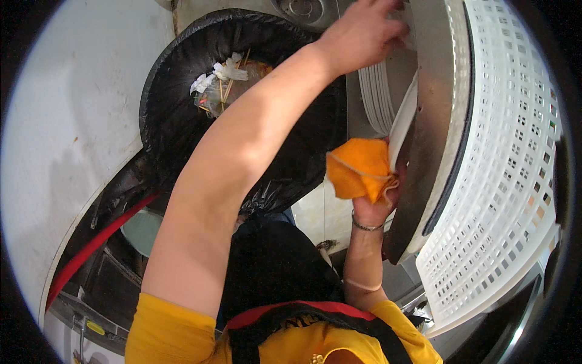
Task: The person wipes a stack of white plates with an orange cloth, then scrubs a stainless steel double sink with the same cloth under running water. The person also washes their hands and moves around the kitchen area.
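Observation:
My right hand (pixel 377 204), lower right of centre, is closed around an orange cloth (pixel 359 168) and the lower rim of a white plate (pixel 404 113), seen nearly edge-on. My left hand (pixel 370 36) reaches across to the top right, above the stacked white plates (pixel 375 98). Its fingers are blurred and partly in shadow, so whether they hold anything is unclear. The stack stands beside the held plate, inside a metal-edged recess.
A large bin with a black plastic liner (pixel 182 123) holds crumpled tissues (pixel 227 70) and wooden sticks under my left forearm. A metal counter edge (pixel 429 104) runs down the right, beside a white perforated plastic basket (pixel 504 168). A red pole (pixel 104 241) slants at lower left.

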Demonstrator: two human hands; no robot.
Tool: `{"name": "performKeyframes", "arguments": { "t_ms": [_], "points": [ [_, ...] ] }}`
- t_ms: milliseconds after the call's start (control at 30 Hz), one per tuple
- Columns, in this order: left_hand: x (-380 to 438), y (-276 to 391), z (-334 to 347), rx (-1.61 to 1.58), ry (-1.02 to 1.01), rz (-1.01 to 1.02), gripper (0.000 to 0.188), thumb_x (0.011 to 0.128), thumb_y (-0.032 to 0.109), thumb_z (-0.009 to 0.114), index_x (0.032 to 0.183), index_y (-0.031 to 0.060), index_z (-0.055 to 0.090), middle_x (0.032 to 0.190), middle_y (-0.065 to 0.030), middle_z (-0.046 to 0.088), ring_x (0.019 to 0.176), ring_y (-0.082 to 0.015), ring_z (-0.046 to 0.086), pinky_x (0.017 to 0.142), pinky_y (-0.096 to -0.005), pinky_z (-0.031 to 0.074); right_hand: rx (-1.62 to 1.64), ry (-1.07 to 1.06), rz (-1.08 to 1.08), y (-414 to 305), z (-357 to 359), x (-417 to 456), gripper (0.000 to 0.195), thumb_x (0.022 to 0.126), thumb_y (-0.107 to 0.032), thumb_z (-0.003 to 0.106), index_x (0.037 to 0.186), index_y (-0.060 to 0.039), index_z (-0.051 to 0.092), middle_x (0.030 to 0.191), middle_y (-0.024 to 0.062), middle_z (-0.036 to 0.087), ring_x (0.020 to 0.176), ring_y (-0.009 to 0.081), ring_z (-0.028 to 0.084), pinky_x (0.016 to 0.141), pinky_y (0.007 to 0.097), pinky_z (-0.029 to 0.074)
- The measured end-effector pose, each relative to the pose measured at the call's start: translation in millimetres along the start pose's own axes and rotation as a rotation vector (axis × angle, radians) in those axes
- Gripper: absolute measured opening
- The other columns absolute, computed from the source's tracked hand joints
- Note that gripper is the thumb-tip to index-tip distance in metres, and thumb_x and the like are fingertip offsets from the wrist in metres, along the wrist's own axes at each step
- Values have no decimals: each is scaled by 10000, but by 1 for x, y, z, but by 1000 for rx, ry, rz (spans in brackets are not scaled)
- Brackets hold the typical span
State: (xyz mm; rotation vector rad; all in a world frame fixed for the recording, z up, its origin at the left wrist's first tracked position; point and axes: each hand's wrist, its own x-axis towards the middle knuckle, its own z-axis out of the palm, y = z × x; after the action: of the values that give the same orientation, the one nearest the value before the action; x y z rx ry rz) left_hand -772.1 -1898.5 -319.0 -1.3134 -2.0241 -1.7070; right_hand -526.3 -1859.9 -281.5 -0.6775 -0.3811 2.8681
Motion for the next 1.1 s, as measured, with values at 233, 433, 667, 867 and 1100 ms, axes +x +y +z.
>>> {"name": "performKeyframes", "arguments": {
  "t_ms": [233,433,667,867,1100],
  "points": [
    [-64,26,-62,44,372,-198,166,708,15,660,824,18,541,1043,-153,422,860,-267,491,764,-315,412,-566,692,-373,4,30,50,431,852,-359,487,1136,-37,447,1107,138,525,1079,286,490,928,486,366],
    [-112,46,-82,101,249,-429,158,766,97,659,889,45,575,1135,-96,386,766,-130,537,716,-254,469,-537,527,-340,-5,9,64,527,846,-430,510,1187,-41,408,1136,154,496,1080,299,487,891,480,404],
    [-125,47,-78,79,273,-407,169,765,117,663,894,51,576,1125,-101,405,751,-125,536,725,-255,470,-760,637,-326,-12,17,68,550,865,-398,491,1225,-2,365,1191,163,472,1078,309,496,881,488,415],
    [-125,52,-71,39,254,-433,161,763,103,661,890,51,577,1121,-96,408,742,-118,534,713,-244,462,-670,622,-436,-13,-6,70,607,856,-486,453,1215,-1,377,1175,152,490,1059,311,508,896,490,401],
    [-64,58,-17,-23,247,-203,189,654,97,674,830,79,608,1061,-136,480,965,-287,459,820,-360,401,-555,442,-136,8,-18,50,503,883,-480,402,1125,-45,474,1104,98,544,1007,234,539,860,397,434]
  ]
}}
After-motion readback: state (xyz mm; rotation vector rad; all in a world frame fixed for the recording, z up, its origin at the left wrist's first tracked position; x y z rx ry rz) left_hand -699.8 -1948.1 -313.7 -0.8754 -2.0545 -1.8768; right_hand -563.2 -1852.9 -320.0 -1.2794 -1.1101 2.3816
